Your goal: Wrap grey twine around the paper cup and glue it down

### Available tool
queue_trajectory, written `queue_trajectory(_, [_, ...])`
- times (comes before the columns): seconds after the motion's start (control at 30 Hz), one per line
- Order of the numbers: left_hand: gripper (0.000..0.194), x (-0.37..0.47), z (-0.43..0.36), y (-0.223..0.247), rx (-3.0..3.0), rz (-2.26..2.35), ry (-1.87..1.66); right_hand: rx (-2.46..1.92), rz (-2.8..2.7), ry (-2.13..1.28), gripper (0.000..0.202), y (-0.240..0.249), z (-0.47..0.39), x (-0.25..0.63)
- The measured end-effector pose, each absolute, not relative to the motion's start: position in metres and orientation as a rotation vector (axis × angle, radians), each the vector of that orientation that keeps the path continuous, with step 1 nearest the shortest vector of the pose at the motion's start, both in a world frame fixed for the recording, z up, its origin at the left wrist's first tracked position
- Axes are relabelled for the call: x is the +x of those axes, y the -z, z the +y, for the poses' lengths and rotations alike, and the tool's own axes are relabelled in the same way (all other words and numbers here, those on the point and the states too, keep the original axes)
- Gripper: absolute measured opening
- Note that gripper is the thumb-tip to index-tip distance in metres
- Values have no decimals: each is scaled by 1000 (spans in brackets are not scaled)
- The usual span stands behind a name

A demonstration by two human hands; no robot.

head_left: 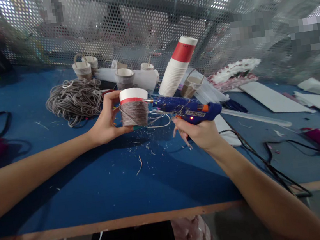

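Observation:
Between its thumb and fingers, my left hand (107,121) holds a paper cup (134,109) by its top and bottom, above the blue table. Grey cord is wound around much of the cup; a red band and a white part show beside the winding. My right hand (198,130) is wrapped round a blue glue gun (188,108) with a small red light lit. The gun's nozzle points left and meets the cup's side at the red band, near the edge of the cord. A length of cord hangs off to the cup's right.
Behind are a heap of grey cord (74,101), a leaning stack of paper cups (174,69) and several cord-wrapped cups with handles. A black cable (252,149) runs at the right. The table's front edge (117,224) lies near; a perforated metal screen (146,15) stands behind.

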State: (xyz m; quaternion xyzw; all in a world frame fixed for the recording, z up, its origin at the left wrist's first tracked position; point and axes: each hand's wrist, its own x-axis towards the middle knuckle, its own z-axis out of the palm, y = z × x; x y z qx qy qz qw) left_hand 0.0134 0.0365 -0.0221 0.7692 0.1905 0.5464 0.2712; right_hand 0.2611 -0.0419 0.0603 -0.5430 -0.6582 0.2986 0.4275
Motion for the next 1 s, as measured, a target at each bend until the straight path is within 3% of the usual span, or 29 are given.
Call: queue_trajectory(1.0, [82, 13, 34, 21, 2060, 519, -1435, -1340, -1676, -751, 30, -56, -43, 259])
